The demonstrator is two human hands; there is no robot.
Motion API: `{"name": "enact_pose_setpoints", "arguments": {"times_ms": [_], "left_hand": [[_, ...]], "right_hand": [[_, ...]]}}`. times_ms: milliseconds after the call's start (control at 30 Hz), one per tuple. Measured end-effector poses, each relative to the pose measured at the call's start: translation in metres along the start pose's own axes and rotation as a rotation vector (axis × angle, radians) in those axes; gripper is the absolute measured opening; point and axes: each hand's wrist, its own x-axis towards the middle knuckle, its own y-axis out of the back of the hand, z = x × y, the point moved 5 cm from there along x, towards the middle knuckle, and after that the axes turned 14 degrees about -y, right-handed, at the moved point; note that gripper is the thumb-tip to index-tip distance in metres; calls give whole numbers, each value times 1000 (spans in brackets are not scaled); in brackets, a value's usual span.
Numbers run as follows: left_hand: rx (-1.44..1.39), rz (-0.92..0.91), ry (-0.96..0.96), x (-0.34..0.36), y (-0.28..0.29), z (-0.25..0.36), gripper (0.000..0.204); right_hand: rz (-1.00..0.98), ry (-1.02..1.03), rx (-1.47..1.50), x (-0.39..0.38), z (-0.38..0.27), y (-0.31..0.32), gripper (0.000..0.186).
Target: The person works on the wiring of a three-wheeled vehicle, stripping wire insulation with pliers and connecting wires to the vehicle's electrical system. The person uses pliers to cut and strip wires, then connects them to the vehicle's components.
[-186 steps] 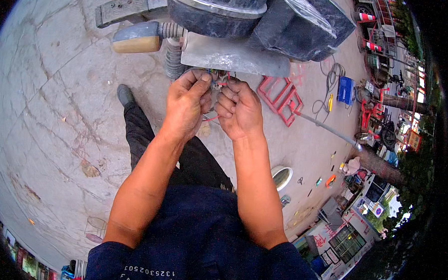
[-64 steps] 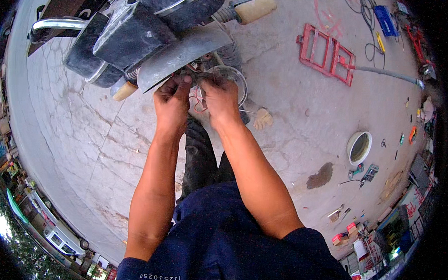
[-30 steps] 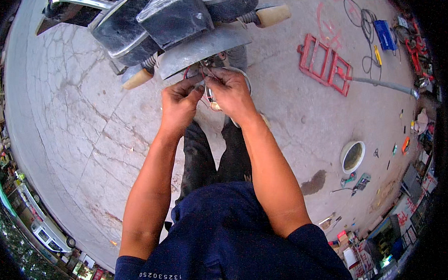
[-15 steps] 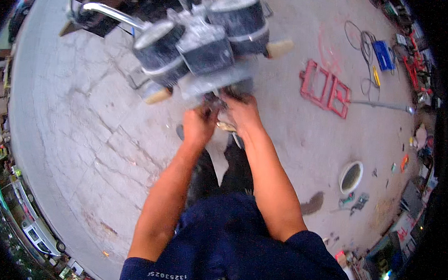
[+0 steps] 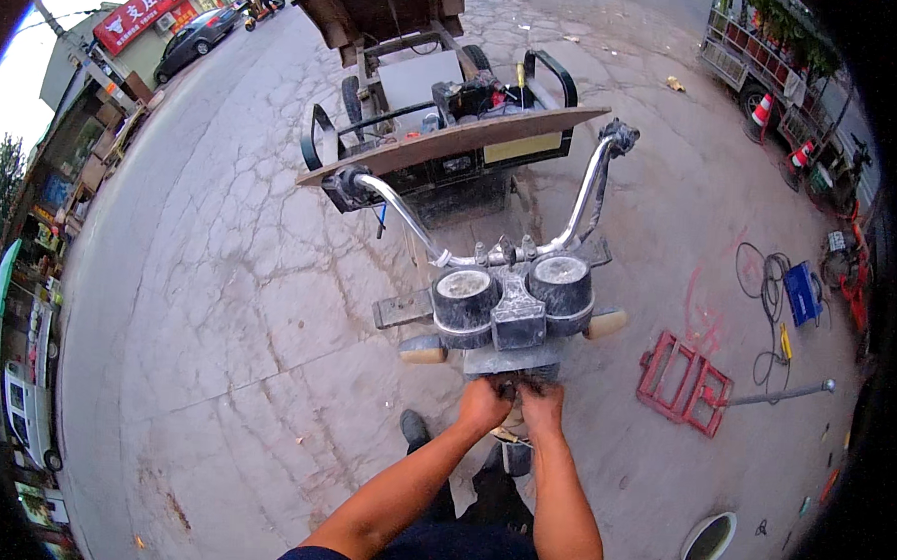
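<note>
Where both hands meet: just below the front edge of the grey panel [image 5: 505, 361] on the nose of one motor tricycle [image 5: 462, 203], side by side.
Left hand [image 5: 486, 406]: back toward the camera, fingers bent in and mostly hidden; how far open it is, or what it grips, I cannot tell.
Right hand [image 5: 542, 408]: just beside the left, fingertips out of sight by the panel; its opening and hold cannot be told either.
Between the hands: one dark part [image 5: 509, 385], too small and shadowed to identify.
Gauges: two, round and black-sided, a left gauge [image 5: 464, 306] and a right gauge [image 5: 560, 285], with one square black housing [image 5: 519, 321] between them.
Turn signals: two, a left signal [image 5: 422, 350] and a right signal [image 5: 605, 324], one either side of the panel.
Handlebar: one chrome handlebar [image 5: 584, 196], behind the gauges; beyond it, one long brown board [image 5: 454, 145].
Pavement, toward its right edge: one red metal frame [image 5: 688, 389] with one grey pole [image 5: 784, 393], one blue case [image 5: 802, 293], coiled cable [image 5: 772, 284], one white-rimmed basin [image 5: 731, 524].
Traffic cones: two, a nearer cone [image 5: 802, 155] and a farther cone [image 5: 761, 111], near the pavement's far right corner.
Pavement's left edge: one dark car [image 5: 196, 41], one white van [image 5: 27, 412].
</note>
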Motion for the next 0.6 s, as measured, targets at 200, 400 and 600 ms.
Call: {"name": "enact_pose_setpoints", "arguments": {"times_ms": [200, 400, 600], "left_hand": [[-70, 13, 23, 1, 7, 3, 31], [-112, -37, 60, 4, -3, -14, 28], [-433, 77, 78, 3, 2, -13, 27]], "right_hand": [[34, 164, -169, 1, -5, -1, 16], [52, 125, -345, -1, -13, 0, 21], [8, 108, -244, -15, -30, -1, 25]]}}
